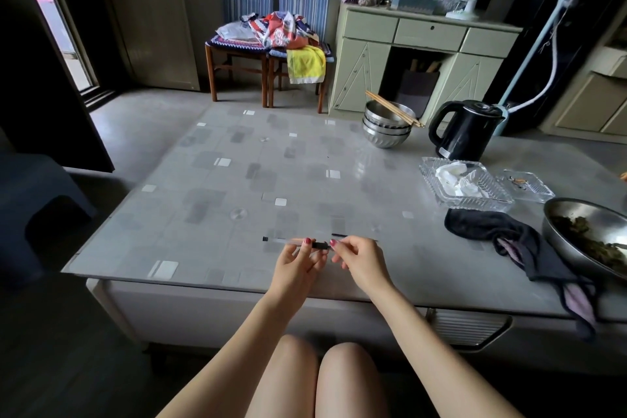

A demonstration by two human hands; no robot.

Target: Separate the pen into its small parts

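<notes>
Both hands hold a thin pen level above the near edge of the counter.

The pen (291, 242) lies left to right, its clear barrel and small black end pointing left; the left hand (298, 263) pinches its middle and the right hand (359, 260) pinches its dark right end. A thin black stick (340, 235) lies just behind on the glossy counter (237, 180). Well to the right are a crumpled black cloth (502, 241), a ribbed glass tray (464, 185), and a round steel bowl (583, 237).

the table (237, 159) lies open ahead and leftward; a black cloth (502, 234), glass tray (437, 193) and kettle (464, 132) crowd the right.
</notes>
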